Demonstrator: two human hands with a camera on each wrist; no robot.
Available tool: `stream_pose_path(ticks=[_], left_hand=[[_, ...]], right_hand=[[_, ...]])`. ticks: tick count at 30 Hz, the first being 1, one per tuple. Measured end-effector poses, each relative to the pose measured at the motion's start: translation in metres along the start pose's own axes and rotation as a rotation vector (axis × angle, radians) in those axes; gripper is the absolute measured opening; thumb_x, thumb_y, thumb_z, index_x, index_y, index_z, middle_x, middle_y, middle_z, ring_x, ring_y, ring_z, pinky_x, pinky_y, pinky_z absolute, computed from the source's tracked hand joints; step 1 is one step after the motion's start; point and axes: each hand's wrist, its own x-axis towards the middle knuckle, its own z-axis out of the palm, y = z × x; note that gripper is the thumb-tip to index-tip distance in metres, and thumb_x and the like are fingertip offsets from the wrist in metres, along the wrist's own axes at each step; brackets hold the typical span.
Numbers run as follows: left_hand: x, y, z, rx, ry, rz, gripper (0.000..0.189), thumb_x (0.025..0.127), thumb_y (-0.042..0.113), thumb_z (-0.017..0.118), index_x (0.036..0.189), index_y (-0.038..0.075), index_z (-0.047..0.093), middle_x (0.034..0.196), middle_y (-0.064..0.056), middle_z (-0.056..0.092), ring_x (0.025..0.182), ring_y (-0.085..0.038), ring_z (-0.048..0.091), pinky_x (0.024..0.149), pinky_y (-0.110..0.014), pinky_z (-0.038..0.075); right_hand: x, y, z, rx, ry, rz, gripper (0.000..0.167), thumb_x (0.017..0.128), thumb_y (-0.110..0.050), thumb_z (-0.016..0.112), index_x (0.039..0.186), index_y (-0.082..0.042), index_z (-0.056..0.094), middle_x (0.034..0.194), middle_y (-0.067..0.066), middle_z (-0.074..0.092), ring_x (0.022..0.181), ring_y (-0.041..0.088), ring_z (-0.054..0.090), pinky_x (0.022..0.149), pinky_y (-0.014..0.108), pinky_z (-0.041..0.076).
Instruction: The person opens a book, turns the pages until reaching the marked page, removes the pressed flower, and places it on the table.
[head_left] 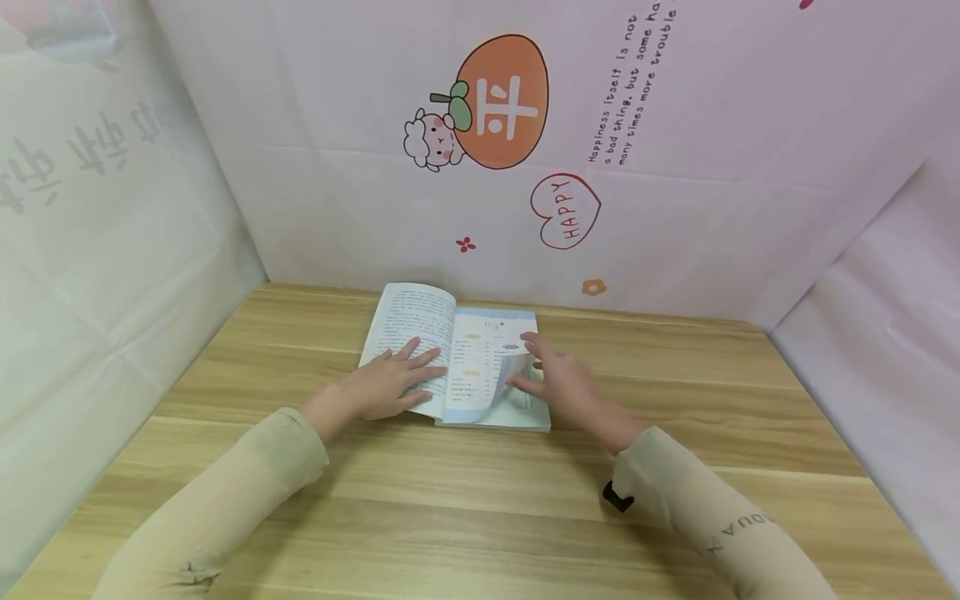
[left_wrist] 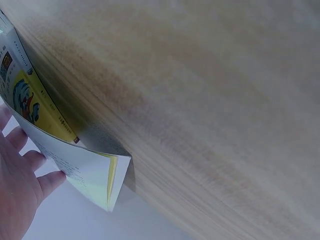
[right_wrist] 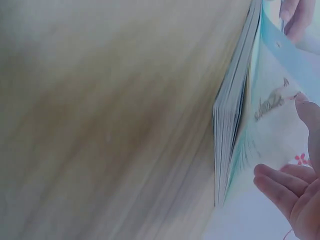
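An open book (head_left: 487, 358) lies on the wooden table near the back wall. My left hand (head_left: 397, 381) rests with spread fingers on the text-covered left page (head_left: 412, 312). In the left wrist view, that side of the book (left_wrist: 75, 167) stands raised over a yellow illustrated cover (left_wrist: 42, 107). My right hand (head_left: 566, 383) is at the book's right edge, its thumb touching a lifted, curling page (head_left: 504, 379). The right wrist view shows the thumb against this page (right_wrist: 275, 95), with the other fingers (right_wrist: 280, 187) apart from the thumb.
The wooden table (head_left: 465, 517) stretches toward me and to both sides. A white wall sheet (head_left: 337, 200) with cartoon prints and lettering rises behind the book, and further white sheets stand at left and right. A black band (head_left: 618, 497) shows by the right sleeve.
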Motion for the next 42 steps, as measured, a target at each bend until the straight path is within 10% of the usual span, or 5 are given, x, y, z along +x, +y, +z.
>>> stream_pose_path(ticks=[6,18,22,29,42], left_hand=[[0.001,-0.002,0.002,-0.004,0.005,-0.002,0.053,0.109,0.042,0.046,0.158,0.021,0.044,0.169,-0.007,0.022,0.155,-0.040,0.009,0.116,-0.068,0.020],[0.000,-0.001,0.001,0.001,0.016,0.009,0.053,0.109,0.041,0.047,0.157,0.020,0.045,0.168,-0.009,0.024,0.154,-0.041,0.011,0.114,-0.070,0.023],[0.000,-0.001,0.001,0.000,0.019,0.010,0.053,0.109,0.041,0.046,0.158,0.018,0.044,0.168,-0.009,0.024,0.154,-0.042,0.011,0.114,-0.070,0.023],[-0.001,-0.001,0.002,-0.056,0.033,0.004,0.062,0.111,0.042,0.042,0.163,0.012,0.028,0.168,-0.010,0.024,0.154,-0.041,0.012,0.116,-0.068,0.022],[0.001,0.002,0.000,-0.092,0.083,0.037,0.068,0.110,0.044,0.042,0.166,0.016,0.016,0.172,-0.007,0.005,0.155,-0.039,0.010,0.116,-0.068,0.021]], right_hand=[[0.002,-0.006,0.010,0.007,0.000,-0.059,0.068,0.090,-0.033,0.081,0.140,-0.001,0.049,0.113,0.014,0.073,0.108,0.029,0.071,0.048,0.023,0.039],[-0.001,-0.013,0.018,-0.011,-0.077,-0.168,0.044,0.099,-0.028,0.071,0.136,-0.004,0.065,0.158,0.019,0.038,0.103,0.024,0.068,0.082,0.035,0.056],[-0.003,-0.016,0.020,-0.001,-0.111,-0.172,0.047,0.099,-0.024,0.071,0.141,-0.005,0.062,0.157,0.016,0.040,0.080,0.021,0.067,0.062,0.030,0.054],[-0.002,-0.021,0.023,0.015,-0.104,-0.218,0.045,0.097,-0.019,0.074,0.139,-0.006,0.065,0.153,0.014,0.047,0.132,0.030,0.054,0.098,0.040,0.054],[-0.003,-0.035,0.027,0.073,-0.165,-0.226,0.043,0.101,-0.021,0.069,0.140,-0.006,0.063,0.154,0.014,0.045,0.136,0.029,0.050,0.106,0.043,0.047]])
